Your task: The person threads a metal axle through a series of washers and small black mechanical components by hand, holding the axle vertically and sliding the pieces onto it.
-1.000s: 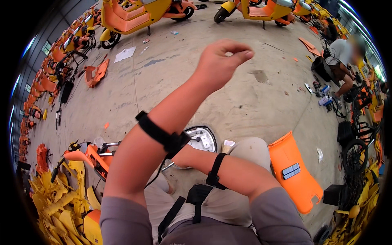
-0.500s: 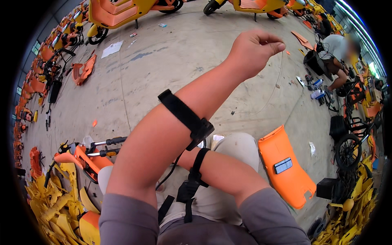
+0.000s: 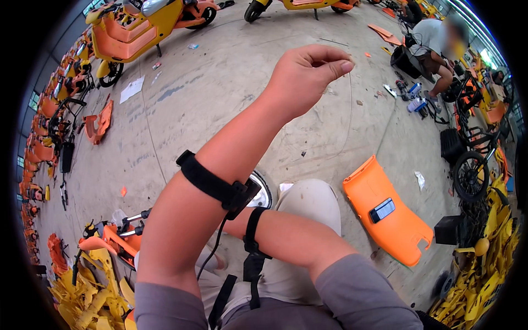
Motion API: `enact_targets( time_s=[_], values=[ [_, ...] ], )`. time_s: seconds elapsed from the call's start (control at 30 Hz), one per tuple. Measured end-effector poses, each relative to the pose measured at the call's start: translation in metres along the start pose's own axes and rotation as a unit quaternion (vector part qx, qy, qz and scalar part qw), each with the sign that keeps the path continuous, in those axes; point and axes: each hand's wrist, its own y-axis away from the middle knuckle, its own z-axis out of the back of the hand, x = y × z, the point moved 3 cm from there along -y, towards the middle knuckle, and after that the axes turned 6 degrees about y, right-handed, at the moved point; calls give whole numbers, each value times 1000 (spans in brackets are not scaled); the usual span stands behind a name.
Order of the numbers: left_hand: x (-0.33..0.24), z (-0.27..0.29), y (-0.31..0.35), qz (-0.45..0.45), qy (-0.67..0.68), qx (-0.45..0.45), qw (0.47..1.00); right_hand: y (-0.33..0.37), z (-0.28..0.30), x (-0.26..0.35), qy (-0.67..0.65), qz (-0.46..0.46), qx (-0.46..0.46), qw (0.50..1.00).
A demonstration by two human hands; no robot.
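My left hand (image 3: 313, 77) is raised over the floor, its thumb and index finger pinched together. A thin pale thread (image 3: 350, 110) seems to hang from the fingertips and curve down toward the floor. My right forearm (image 3: 291, 228) crosses beneath my left one, and the left arm hides my right hand. Behind the crossed arms, part of a wheel (image 3: 264, 190) with a silver rim and dark tyre shows by my knee. Each forearm wears a black strap.
An orange plastic panel (image 3: 385, 231) lies right of my knee with a phone (image 3: 383, 210) on it. Yellow parts are heaped at left (image 3: 91, 286) and right (image 3: 484, 275). A person (image 3: 434, 44) bends over at the far right. Scooters (image 3: 137, 36) stand ahead.
My raised left hand has shifted left in the view, still pinched. The view has turned a little, and more of the wheel shows behind my left forearm.
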Motion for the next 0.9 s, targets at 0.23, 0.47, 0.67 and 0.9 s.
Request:
enact_targets(
  time_s=[0.23,0.47,0.67,0.9],
  values=[
    [2,-3,1,-80,-26,23,996,6,-4,-3,9,1,36,999],
    [-11,0,3,-126,-102,25,986,6,-4,-5,31,-5,61,998],
    [-49,22,-9,-215,-93,-31,972,-10,-4,2,35,3,59,998],
    [-34,36,7,-127,-197,-33,972,-15,-6,2,43,-13,59,997]
  ],
)
